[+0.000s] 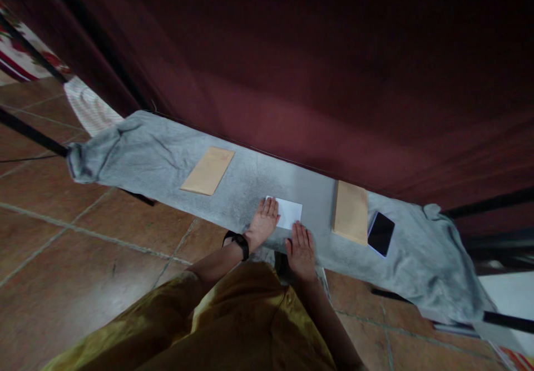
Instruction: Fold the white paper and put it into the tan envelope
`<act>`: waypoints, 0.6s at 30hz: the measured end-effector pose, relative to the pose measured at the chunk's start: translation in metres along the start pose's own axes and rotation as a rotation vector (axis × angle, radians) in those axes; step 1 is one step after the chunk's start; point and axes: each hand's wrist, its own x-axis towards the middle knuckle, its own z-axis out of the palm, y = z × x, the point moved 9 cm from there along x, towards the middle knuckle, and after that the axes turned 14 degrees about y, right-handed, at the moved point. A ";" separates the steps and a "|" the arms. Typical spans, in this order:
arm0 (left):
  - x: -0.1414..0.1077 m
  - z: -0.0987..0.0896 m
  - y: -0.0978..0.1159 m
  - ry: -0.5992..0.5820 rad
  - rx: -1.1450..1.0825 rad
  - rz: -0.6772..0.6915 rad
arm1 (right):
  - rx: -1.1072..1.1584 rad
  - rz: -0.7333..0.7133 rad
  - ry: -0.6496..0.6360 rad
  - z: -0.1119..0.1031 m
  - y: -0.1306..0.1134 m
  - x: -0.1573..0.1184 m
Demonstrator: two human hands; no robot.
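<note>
A small white sheet of paper [291,213] lies flat on the grey cloth in front of me. My left hand [265,217], with a black band on its wrist, rests flat over the paper's left end, fingers stretched out. At the paper's lower right corner lies my right hand [302,248], palm down and fingers extended, its fingertips at the near edge. Left of my hands is a brown envelope [208,171]. To the right sits what looks like a stack of brown envelopes [351,213].
A phone [381,233] with a dark screen lies right of the envelope stack. The grey cloth [137,154] covers a long narrow surface and bunches at both ends. Behind it hangs a dark red curtain [267,82]. Black metal bars [33,132] stand at the sides, above a tiled floor [54,260].
</note>
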 end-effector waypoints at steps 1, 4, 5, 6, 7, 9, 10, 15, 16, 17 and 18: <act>0.000 0.000 0.002 -0.002 0.000 0.011 | 0.003 0.001 0.000 0.000 0.000 0.000; 0.000 0.002 0.007 -0.005 -0.008 0.043 | 0.010 0.007 -0.004 0.000 0.000 -0.002; 0.000 0.003 0.009 -0.007 -0.013 0.053 | 0.012 0.008 -0.003 0.000 0.000 -0.003; 0.000 0.004 0.010 -0.009 -0.016 0.061 | 0.013 0.007 -0.003 0.000 0.000 -0.003; 0.000 0.004 0.010 -0.011 -0.017 0.064 | 0.015 0.007 -0.001 0.000 0.000 -0.004; 0.000 0.004 0.008 -0.014 -0.012 0.062 | 0.020 0.009 0.001 0.000 0.001 -0.005; 0.001 0.003 0.005 -0.013 -0.015 0.059 | 0.021 0.011 0.000 0.001 0.001 -0.006; 0.012 -0.009 -0.017 0.043 -0.112 -0.018 | 0.009 0.028 -0.011 0.003 0.002 -0.007; 0.017 -0.011 -0.022 0.050 -0.124 -0.048 | 0.005 0.032 -0.013 0.003 0.002 -0.006; 0.021 -0.012 -0.028 0.049 -0.129 -0.074 | 0.002 0.035 -0.013 0.003 0.002 -0.006; 0.026 -0.012 -0.031 0.043 -0.133 -0.093 | 0.000 0.039 -0.011 0.003 0.002 -0.006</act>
